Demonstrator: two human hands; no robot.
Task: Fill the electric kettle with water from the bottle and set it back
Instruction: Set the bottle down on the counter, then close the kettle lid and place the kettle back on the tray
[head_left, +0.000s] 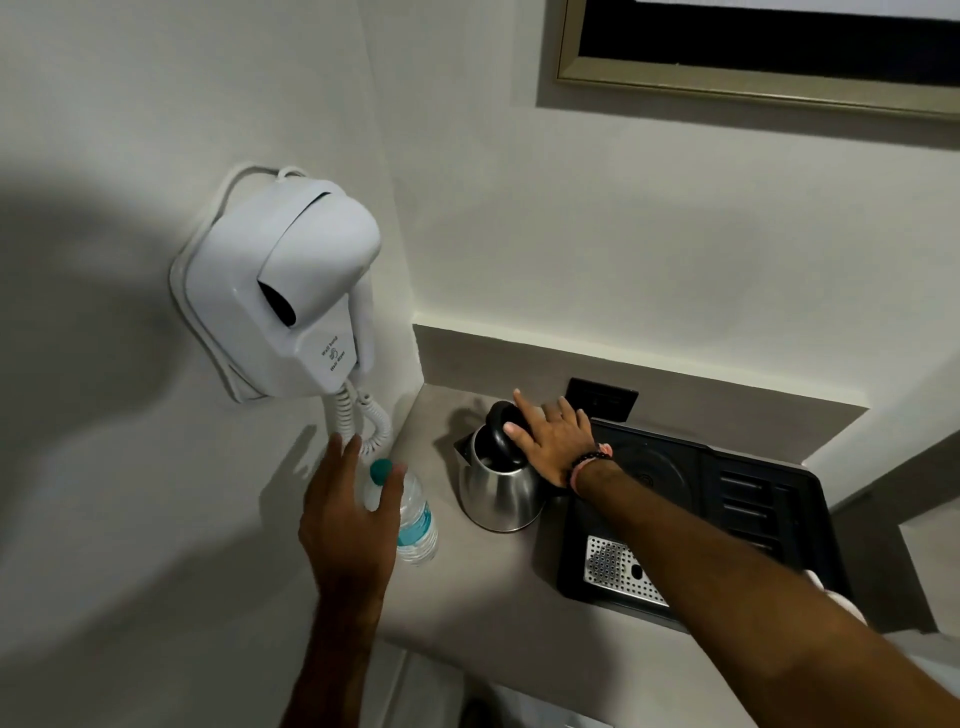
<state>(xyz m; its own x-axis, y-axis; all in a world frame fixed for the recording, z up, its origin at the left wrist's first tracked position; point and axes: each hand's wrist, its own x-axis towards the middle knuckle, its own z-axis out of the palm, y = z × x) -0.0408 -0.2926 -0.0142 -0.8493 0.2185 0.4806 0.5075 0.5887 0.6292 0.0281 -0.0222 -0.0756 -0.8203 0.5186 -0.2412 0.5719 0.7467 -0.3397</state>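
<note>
The shiny kettle (500, 488) stands on the desk (483, 587) beside the black tray (779, 519), lid up, and the right hand (553, 441) rests flat and loose on its black handle. The water bottle (415, 519) stands just left of it, cap on. The left hand (345, 519) is spread wide right by the bottle, holding nothing; the bottle looks light, thin and squishy, so a soft grip around its middle seems best.

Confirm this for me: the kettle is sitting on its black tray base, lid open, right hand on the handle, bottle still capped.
Not quite. The head view shows the kettle standing on the bare counter, left of the black tray, not on it. The rest holds: its lid is open, the right hand rests on the handle, and the bottle keeps its green cap.
</note>
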